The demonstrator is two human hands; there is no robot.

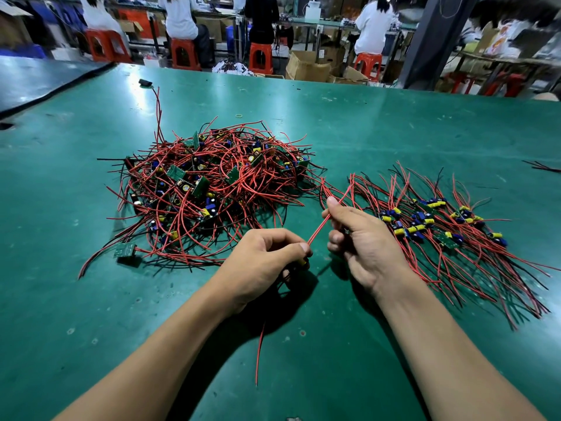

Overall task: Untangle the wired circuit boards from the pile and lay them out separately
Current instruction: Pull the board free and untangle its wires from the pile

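A tangled pile (212, 183) of small green circuit boards with red and black wires lies on the green table (379, 123), left of centre. To the right, several separated boards (431, 223) lie in a row, their wires fanned out. My left hand (264, 262) grips one wired board, mostly hidden under the fingers; a yellow part peeks out. Its red wire (321, 226) runs taut up to my right hand (361, 238), which pinches it between thumb and fingers. Another red wire (259, 354) hangs down from under my left hand.
A single board (125, 250) lies at the pile's near left edge. A small black part (145, 82) on a red wire and a yellow rubber band (239, 116) lie farther back. Loose wires (543, 167) sit at the right edge. People sit on red stools beyond the table.
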